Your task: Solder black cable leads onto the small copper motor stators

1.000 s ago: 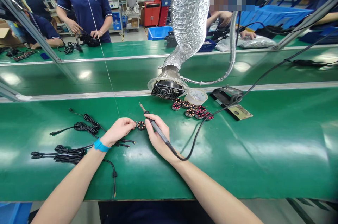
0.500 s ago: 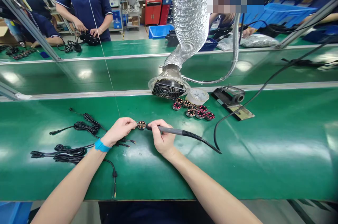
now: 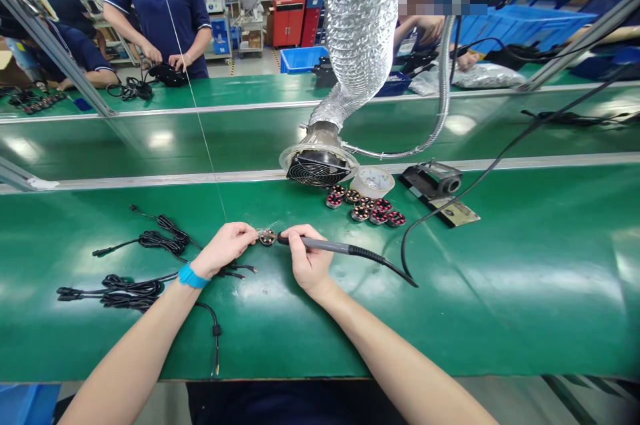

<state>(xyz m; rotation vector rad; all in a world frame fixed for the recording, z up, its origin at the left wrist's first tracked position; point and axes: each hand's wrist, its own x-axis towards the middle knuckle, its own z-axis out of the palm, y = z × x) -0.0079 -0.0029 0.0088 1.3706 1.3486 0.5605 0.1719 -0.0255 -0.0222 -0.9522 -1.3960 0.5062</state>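
My right hand [image 3: 311, 263] is closed around a soldering iron [image 3: 327, 246], its tip pointing left at a small round motor stator [image 3: 267, 237] on the green table. Thumb and fingertips of my left hand [image 3: 231, 246], with a blue band at the wrist, are pinched together at the stator's left side. A thin solder wire [image 3: 206, 138] runs down from above into this hand; the fingers hide its end. Greyish haze or glare blurs part of the stator, so the contact of the tip cannot be made out.
Several stators [image 3: 379, 215] stand beside a whitish round tub [image 3: 373, 181] and an iron holder [image 3: 440, 188]. A fume-extraction duct with a fan [image 3: 319, 170] hangs above. Black cables [image 3: 133, 291] lie to the left. The iron's cord [image 3: 450, 201] loops right. Co-workers [image 3: 155, 18] sit or stand across.
The iron's rear end and cord have shifted slightly, and the stator looks hazier. Both hands stay almost in place. Across the bench, a co-worker's hand at the right has risen.
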